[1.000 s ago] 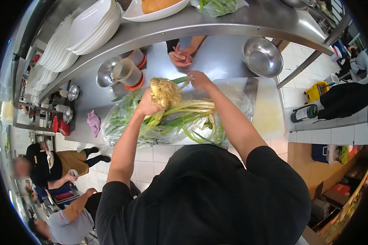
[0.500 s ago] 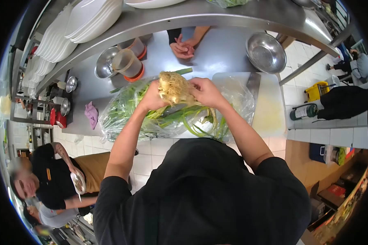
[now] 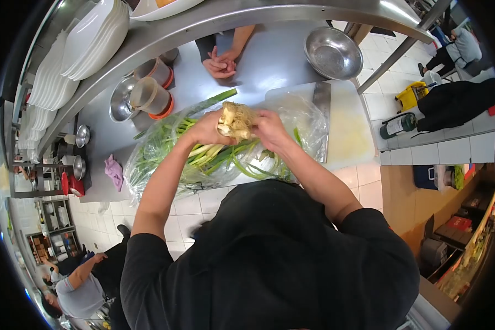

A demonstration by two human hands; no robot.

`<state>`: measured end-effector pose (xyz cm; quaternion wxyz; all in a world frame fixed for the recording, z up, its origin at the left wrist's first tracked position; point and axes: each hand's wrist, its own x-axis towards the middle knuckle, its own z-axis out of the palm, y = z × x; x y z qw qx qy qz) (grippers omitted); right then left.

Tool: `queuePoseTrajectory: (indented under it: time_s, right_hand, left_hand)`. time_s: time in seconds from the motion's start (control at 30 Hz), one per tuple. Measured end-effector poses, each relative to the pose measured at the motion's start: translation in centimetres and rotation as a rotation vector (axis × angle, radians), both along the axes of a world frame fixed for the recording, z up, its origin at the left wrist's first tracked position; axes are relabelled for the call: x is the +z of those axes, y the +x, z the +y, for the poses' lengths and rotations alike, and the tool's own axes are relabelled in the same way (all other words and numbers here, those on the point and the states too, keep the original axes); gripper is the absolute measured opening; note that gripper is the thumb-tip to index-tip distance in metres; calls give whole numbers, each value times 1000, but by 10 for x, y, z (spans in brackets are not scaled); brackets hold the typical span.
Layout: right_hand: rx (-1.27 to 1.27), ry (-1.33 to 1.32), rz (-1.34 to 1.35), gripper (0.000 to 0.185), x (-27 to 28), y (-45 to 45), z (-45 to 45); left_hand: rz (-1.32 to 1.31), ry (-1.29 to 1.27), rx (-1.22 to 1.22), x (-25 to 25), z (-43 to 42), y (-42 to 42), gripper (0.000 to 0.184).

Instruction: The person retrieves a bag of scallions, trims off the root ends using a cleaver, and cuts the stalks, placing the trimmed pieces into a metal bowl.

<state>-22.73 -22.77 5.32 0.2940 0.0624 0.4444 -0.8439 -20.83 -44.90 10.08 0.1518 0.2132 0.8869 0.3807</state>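
A bunch of green onions (image 3: 237,121), its pale ends and shaggy roots turned up toward me, is between my hands. My left hand (image 3: 208,130) is wrapped round the bunch from the left. On the other side, the closed fingers of my right hand (image 3: 270,130) grip the edge of the roots; the fingertips are partly hidden. Below both hands lies a clear plastic bag (image 3: 140,175) with more long green stalks in and over it. A wide-bladed knife (image 3: 320,118) rests on the white cutting board (image 3: 355,135) to the right of my right hand.
Across the steel table (image 3: 269,55), another person's clasped hands (image 3: 220,65) rest. Metal bowls (image 3: 334,53), plastic tubs (image 3: 150,95) and a pink cloth (image 3: 114,172) are around. A steel shelf (image 3: 214,26) with stacked white plates (image 3: 102,41) runs overhead. Another person (image 3: 82,291) is at lower left.
The bunch has tilted, showing more of its cut pale ends. My hands stay on it. My view has shifted right, and a person in black at lower left has left the view.
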Motion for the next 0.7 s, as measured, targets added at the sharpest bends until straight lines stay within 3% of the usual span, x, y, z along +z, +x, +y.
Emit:
queuePoseTrajectory:
  time_s: [0.13, 0.2, 0.33, 0.43, 0.5, 0.7]
  right_hand:
    - [27, -25, -13, 25, 8, -7, 1]
    - [37, -38, -20, 25, 8, -8, 4]
    - [27, -93, -24, 21, -1, -10, 10]
    - [9, -96, -13, 20, 1, -10, 13]
    - [-12, -90, -8, 19, 5, -8, 10]
    - [-68, -113, -8, 26, 6, -10, 11]
  left_hand:
    - [49, -43, -68, -10, 1, -7, 68]
    - [125, -156, 105, -19, 8, -1, 66]
    - [181, -139, 113, -29, 13, -2, 77]
    - [82, -160, 191, -23, 12, -5, 73]
    - [-66, 197, 44, -14, 5, -13, 62]
    - [-157, 137, 39, -14, 2, -22, 49]
